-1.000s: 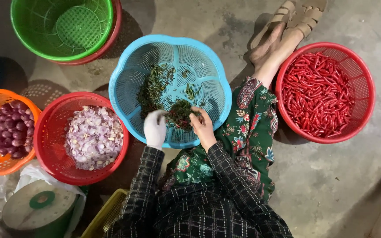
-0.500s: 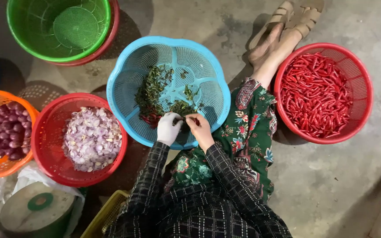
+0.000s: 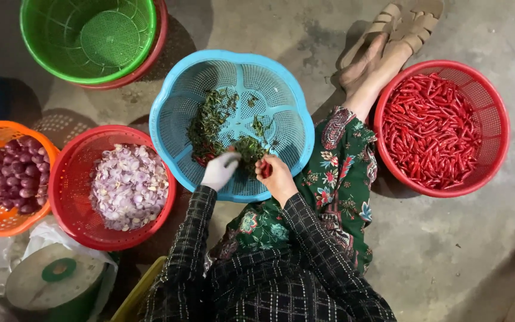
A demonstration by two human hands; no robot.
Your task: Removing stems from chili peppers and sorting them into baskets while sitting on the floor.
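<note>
A blue perforated basket sits on the concrete floor before me, with a heap of green stems in it. Over its near rim my left hand, in a white glove, has its fingers pinched close to the stems. My bare right hand is closed on a small red chilli right beside it. A red basket full of red chillies stands to the right of my leg.
A red basket of peeled shallots and an orange basket of purple unpeeled ones stand at the left. A green basket nests in a red one at the top. A round lidded container lies lower left.
Both hands have stayed together at the blue basket's near rim. The left hand shifted slightly right, then back left, and the right hand now shows a red chilli.
</note>
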